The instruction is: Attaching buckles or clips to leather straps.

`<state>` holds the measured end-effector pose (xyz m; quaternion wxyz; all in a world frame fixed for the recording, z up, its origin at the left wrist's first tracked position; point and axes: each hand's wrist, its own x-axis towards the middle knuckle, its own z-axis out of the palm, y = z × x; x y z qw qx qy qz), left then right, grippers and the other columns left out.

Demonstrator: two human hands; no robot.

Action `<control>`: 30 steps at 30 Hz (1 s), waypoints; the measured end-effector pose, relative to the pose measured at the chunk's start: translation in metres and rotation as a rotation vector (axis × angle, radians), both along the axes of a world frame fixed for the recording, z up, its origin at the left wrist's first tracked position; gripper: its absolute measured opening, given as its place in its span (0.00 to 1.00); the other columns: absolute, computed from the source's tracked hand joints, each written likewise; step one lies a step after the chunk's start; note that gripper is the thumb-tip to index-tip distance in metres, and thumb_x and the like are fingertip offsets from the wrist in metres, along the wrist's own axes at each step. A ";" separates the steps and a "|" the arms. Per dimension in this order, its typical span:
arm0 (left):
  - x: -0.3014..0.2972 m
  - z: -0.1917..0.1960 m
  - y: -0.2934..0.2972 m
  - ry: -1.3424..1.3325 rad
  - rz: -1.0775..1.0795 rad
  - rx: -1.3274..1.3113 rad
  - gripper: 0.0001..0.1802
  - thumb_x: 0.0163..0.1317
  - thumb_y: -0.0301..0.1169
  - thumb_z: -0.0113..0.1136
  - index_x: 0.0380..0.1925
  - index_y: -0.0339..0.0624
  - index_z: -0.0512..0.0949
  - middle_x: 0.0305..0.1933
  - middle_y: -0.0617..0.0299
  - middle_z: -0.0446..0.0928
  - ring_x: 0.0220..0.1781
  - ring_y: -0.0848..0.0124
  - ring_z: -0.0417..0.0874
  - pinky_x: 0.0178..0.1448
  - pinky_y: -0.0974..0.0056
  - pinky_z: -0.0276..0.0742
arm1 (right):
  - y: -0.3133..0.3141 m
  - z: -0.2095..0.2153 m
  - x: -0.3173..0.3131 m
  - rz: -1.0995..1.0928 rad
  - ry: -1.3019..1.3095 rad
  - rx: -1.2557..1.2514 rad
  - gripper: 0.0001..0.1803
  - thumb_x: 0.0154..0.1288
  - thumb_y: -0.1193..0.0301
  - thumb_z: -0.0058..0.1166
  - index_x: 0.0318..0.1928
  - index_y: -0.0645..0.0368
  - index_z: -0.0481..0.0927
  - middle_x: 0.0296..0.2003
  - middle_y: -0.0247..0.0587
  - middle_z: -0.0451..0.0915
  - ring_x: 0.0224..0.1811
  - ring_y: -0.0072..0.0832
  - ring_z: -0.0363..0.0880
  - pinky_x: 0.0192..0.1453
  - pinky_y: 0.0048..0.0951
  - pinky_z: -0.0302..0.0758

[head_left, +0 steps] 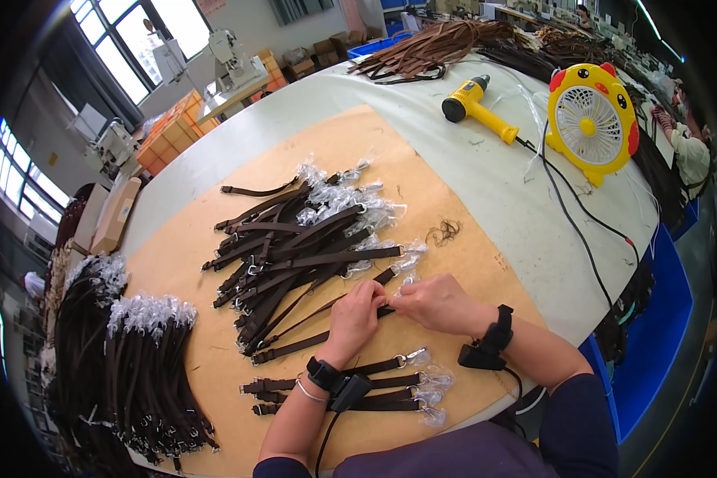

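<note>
My left hand and my right hand meet over a brown cardboard sheet, both pinching one dark brown leather strap near its end. The strap runs from my fingers down to the left. Just beyond my hands lies a heap of similar straps with clear plastic wrapped around their metal clasps. Three more straps lie side by side close to me, between my forearms. Each wrist carries a black band with a cable.
A large bundle of dark straps fills the near left. A yellow heat gun and a yellow chick-shaped desk fan stand at the far right, their cables trailing over the white table. More leather strips lie at the back.
</note>
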<state>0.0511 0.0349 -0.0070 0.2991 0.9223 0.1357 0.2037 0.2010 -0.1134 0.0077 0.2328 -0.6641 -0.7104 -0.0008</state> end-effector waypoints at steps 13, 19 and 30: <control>-0.031 0.030 -0.011 0.117 0.082 0.171 0.12 0.60 0.31 0.69 0.42 0.46 0.79 0.46 0.60 0.77 0.41 0.57 0.84 0.40 0.56 0.78 | -0.006 0.002 0.004 -0.256 0.559 -0.059 0.16 0.68 0.55 0.61 0.48 0.51 0.86 0.35 0.41 0.87 0.38 0.41 0.86 0.42 0.37 0.80; -0.034 0.029 -0.014 0.178 0.038 0.200 0.13 0.55 0.32 0.72 0.36 0.44 0.77 0.41 0.59 0.77 0.40 0.56 0.83 0.40 0.55 0.78 | -0.012 0.008 0.003 -0.243 0.381 0.034 0.17 0.64 0.56 0.66 0.43 0.55 0.87 0.32 0.45 0.86 0.35 0.43 0.86 0.39 0.38 0.79; -0.041 0.019 -0.014 0.041 -0.016 0.033 0.10 0.56 0.29 0.72 0.37 0.40 0.82 0.34 0.57 0.78 0.34 0.58 0.83 0.37 0.58 0.78 | -0.014 0.004 0.010 -0.194 0.409 -0.274 0.16 0.61 0.54 0.64 0.35 0.54 0.86 0.26 0.47 0.83 0.33 0.45 0.84 0.39 0.45 0.77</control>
